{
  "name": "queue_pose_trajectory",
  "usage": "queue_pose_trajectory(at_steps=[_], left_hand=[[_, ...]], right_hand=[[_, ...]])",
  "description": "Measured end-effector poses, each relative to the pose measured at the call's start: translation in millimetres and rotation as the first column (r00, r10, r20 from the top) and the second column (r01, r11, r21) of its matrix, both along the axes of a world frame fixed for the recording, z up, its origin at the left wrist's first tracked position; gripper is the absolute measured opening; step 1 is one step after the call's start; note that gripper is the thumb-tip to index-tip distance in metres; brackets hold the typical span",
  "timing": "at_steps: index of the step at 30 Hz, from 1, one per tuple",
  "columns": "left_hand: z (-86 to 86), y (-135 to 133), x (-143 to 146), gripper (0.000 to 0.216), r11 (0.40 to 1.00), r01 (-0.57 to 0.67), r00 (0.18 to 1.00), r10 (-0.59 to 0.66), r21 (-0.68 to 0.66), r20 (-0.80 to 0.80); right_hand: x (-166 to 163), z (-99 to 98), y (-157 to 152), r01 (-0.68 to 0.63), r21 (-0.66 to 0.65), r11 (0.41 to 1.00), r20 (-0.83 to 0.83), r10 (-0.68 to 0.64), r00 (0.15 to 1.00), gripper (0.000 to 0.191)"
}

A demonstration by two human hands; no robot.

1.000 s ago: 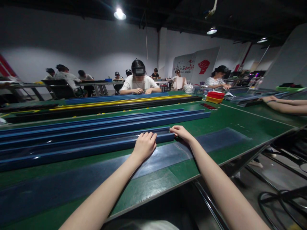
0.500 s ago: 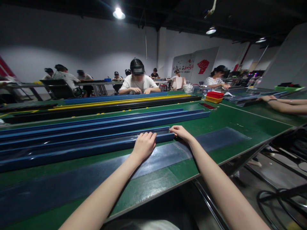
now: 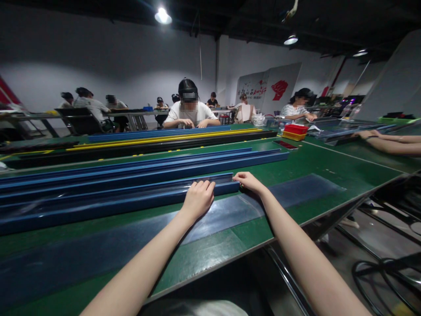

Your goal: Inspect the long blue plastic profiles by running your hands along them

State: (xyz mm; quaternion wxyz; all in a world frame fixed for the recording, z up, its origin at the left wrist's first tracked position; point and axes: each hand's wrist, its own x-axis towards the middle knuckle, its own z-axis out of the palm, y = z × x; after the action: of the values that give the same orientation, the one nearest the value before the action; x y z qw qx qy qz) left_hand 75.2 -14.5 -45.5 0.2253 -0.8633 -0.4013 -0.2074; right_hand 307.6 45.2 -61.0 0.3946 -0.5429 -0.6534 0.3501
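Observation:
A long blue channel with raised side walls lies across the green table in front of me. Shiny clear film shows inside its trough. My left hand is curled over the near wall close to the right end, fingers reaching into the trough. At that end, my right hand is closed in a pinch against the channel's tip; whatever is between its fingertips is hidden. Under my wrists a flat, clear plastic strip lies along the table's near side.
More blue channels lie just beyond mine. Farther back are black and yellow strips, a phone and red and yellow bins. A co-worker sits opposite; another person's arms reach in from the right.
Both my hands stay at practically the same spots on the channel. The co-worker's hands opposite have shifted slightly.

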Motion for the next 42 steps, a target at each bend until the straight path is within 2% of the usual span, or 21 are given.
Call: queue_pose_trajectory(at_steps=[25, 42], left_hand=[[1.6, -1.9, -0.1, 0.024, 1.000, -0.006, 1.000, 0.006, -0.007, -0.007], [1.9, -1.3, 0.2, 0.025, 1.000, -0.012, 1.000, 0.011, -0.009, -0.018]], right_hand=[[1.8, 4.7, -5.2, -0.016, -0.030, 0.999, 0.039, 0.017, 0.999, 0.032], [0.8, 5.4, -7.3, -0.006, -0.022, 1.000, 0.056, 0.007, 0.998, 0.028]])
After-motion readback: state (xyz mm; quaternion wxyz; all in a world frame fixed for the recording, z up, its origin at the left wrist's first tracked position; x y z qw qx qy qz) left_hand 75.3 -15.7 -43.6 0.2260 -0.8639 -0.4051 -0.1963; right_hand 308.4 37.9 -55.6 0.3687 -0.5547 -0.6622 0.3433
